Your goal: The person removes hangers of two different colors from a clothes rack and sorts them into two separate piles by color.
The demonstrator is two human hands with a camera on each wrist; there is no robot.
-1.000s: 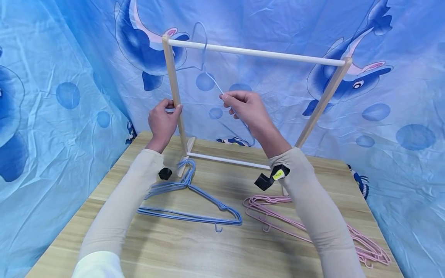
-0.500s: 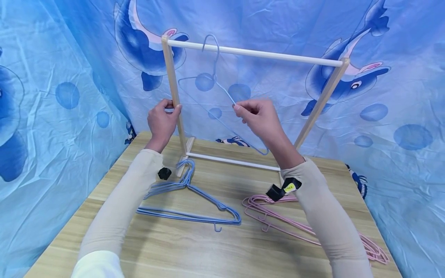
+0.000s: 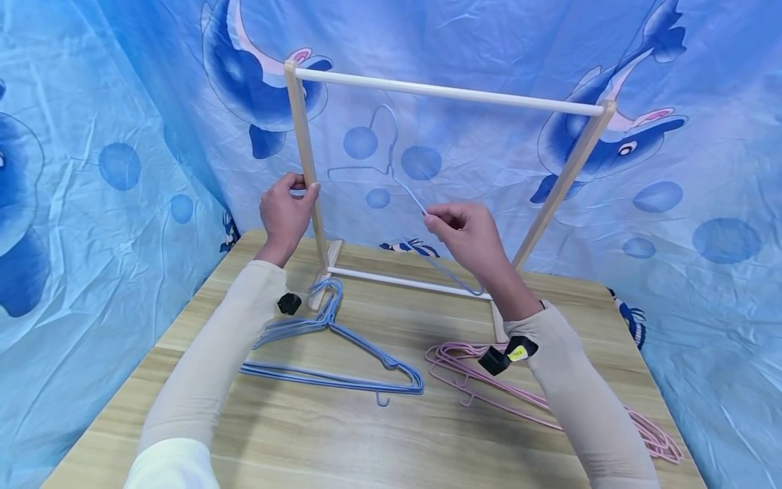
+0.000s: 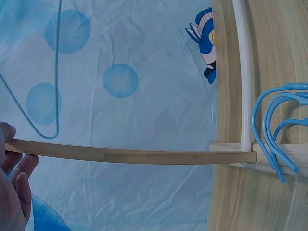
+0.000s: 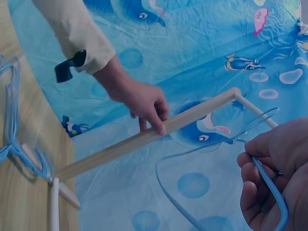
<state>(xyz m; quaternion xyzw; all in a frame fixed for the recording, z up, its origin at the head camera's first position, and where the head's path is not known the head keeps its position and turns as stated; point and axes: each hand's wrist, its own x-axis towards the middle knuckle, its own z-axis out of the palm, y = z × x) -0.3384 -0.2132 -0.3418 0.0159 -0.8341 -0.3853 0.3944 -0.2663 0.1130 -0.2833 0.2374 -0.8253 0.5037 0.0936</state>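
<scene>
My left hand (image 3: 286,214) holds the left wooden post (image 3: 303,129) of a small rack, thumb on the near side; the left wrist view shows the fingers at the post's edge. My right hand (image 3: 467,238) pinches a blue wire hanger (image 3: 391,161) by its right shoulder. In the head view the hanger's hook sits below the white top rod (image 3: 449,90), inside the frame's outline. From the right wrist view, the hanger's wire (image 5: 269,180) runs under the fingers and across the palm.
Several blue hangers (image 3: 360,345) lie stacked at the left on the wooden table (image 3: 366,441). A pile of pink hangers (image 3: 507,390) lies at the right, partly under my right forearm. A white lower rod (image 3: 403,282) joins the rack's feet. Patterned blue cloth (image 3: 489,41) hangs behind.
My right hand has moved right and down with the blue hanger. Its hook, earlier above and then across the top rod in the head view, is now below it. My left hand stays put.
</scene>
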